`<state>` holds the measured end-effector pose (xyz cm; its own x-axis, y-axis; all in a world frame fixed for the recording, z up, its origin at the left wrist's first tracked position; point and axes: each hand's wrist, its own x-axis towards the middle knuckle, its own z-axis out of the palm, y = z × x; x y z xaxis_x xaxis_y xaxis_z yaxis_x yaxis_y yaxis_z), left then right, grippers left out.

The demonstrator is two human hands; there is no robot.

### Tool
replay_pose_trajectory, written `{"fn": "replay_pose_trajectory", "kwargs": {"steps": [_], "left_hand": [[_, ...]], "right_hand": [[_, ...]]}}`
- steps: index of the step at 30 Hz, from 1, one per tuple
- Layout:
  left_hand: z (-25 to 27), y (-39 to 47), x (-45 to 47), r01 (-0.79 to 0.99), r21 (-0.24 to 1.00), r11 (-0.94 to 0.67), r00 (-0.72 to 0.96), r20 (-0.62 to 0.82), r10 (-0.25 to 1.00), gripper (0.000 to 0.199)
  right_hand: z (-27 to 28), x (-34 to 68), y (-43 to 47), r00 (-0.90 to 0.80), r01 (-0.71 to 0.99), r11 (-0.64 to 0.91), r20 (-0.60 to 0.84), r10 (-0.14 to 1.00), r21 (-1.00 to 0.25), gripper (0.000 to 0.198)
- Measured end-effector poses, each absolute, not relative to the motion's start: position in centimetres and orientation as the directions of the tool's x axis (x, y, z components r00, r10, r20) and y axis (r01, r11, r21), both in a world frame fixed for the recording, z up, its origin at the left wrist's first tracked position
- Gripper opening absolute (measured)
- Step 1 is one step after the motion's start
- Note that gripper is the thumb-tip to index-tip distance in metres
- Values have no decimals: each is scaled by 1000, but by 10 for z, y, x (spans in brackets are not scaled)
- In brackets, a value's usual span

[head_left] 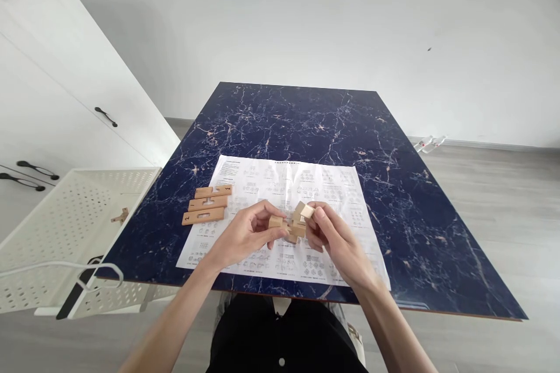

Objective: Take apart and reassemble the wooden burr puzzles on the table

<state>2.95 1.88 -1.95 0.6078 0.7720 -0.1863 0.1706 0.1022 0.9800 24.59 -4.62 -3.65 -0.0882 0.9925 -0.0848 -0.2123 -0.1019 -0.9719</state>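
Note:
Between my two hands, above a printed instruction sheet, is a small cluster of interlocking wooden puzzle pieces. My left hand pinches the cluster's left end with thumb and fingers. On the other side, my right hand grips a pale block at the upper right of the cluster. How the pieces fit together is too small to make out. Several notched wooden bars lie side by side at the sheet's left edge, some marked with numbers.
The sheet lies on a dark blue marbled table. To the left stands a white perforated basket with a small wooden piece in it and a white cable across it. White cabinets with black handles are beyond.

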Motion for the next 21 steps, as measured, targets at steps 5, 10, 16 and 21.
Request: {"fn": "replay_pose_trajectory", "kwargs": {"steps": [5,10,16,21], "left_hand": [[-20,19,34,113,981,156,538,-192,821,43],[-29,14,36,-27,958,285,508,-232,829,40],[-31,10,41,-146,909,391,522,-265,811,47],[-32,11,39,-53,921,386,508,-308,805,47]], "right_hand": [[-35,231,-49,-174,-191,-88,-55,983,-978,36],[-38,226,-52,-110,-71,-2,6,994,-997,33],[-36,225,-52,-56,-26,-3,-2,998,-1000,41],[-35,231,-49,-58,-25,-17,-16,998,-1000,49]]}}
